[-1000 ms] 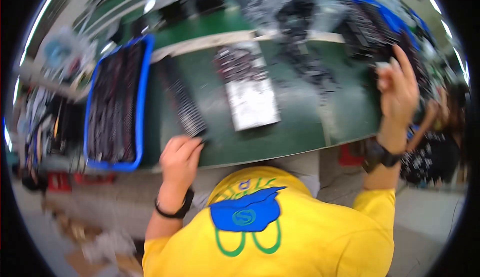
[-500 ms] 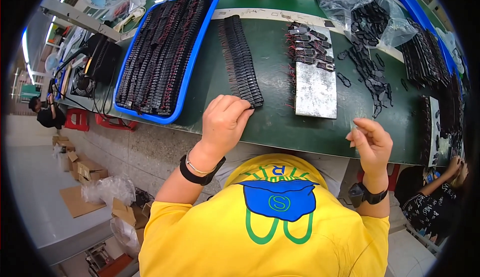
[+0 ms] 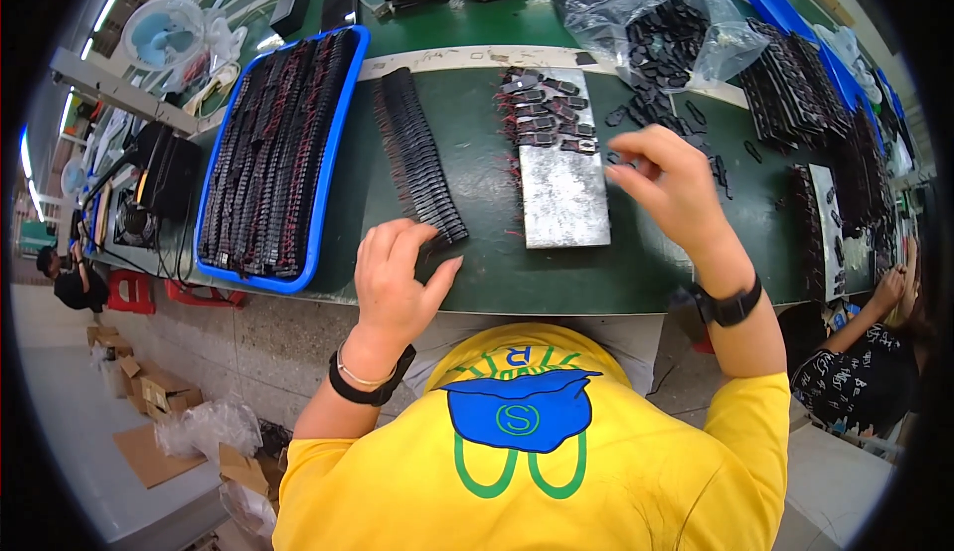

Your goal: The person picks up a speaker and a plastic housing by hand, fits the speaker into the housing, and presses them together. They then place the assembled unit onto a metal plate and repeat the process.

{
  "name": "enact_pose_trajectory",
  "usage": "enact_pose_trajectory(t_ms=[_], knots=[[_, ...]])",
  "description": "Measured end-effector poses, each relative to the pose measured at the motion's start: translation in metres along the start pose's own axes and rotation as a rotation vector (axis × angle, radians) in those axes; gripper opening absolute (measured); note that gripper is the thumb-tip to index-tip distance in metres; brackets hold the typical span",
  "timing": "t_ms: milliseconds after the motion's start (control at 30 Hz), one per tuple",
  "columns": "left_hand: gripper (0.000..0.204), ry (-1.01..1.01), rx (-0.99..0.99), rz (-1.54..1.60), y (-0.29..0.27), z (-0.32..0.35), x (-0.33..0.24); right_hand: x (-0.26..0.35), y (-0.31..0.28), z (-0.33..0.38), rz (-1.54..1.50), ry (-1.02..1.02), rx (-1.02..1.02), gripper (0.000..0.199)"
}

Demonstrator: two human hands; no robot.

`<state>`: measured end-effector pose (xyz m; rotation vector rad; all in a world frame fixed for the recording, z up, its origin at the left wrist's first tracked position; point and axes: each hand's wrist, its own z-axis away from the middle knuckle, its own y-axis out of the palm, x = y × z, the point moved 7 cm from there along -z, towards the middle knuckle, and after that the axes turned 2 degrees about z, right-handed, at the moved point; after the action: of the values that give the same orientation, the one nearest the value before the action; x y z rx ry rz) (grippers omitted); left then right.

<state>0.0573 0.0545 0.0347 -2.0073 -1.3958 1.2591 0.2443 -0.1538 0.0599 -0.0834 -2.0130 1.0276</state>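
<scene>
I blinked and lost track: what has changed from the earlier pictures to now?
The person's bare right hand came leftward, up to the right edge of the silvery flat metal plate; whether it holds anything is unclear. The bare left hand, at the near end of the long row of small black parts, has spread its thumb. The row, plate and rectangular blue plastic tray stayed put.

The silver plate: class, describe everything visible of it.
The silver plate is a flat, metal-looking rectangle, scuffed. It lies on the green table, long sides running away from the person. Small black parts cover much of its far portion, red wires overhanging its left edge; the near portion is bare. The right hand is beside its right edge; contact is unclear.
</scene>
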Motion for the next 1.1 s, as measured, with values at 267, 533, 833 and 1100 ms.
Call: enact_pose_trajectory(t_ms=[267, 533, 833, 1100], knots=[[0.032, 0.075, -0.056, 0.104, -0.013, 0.009, -0.018, -0.007, 0.021, -0.014, 0.257, -0.136, -0.048, 0.018], [0.022, -0.313, 0.281, 0.823, 0.019, 0.006, -0.026, 0.035, 0.012, 0.027, 0.082, -0.178, -0.067, 0.019], [0.015, -0.78, 0.391, 1.384, 0.068, 0.014, -0.029, 0.086, 0.032, 0.074, 0.035, -0.355, -0.058, 0.03], [0.011, -0.765, 0.364, 1.261, 0.066, 0.02, -0.028, 0.085, 0.044, 0.077, -0.027, -0.369, -0.028, 0.035]])
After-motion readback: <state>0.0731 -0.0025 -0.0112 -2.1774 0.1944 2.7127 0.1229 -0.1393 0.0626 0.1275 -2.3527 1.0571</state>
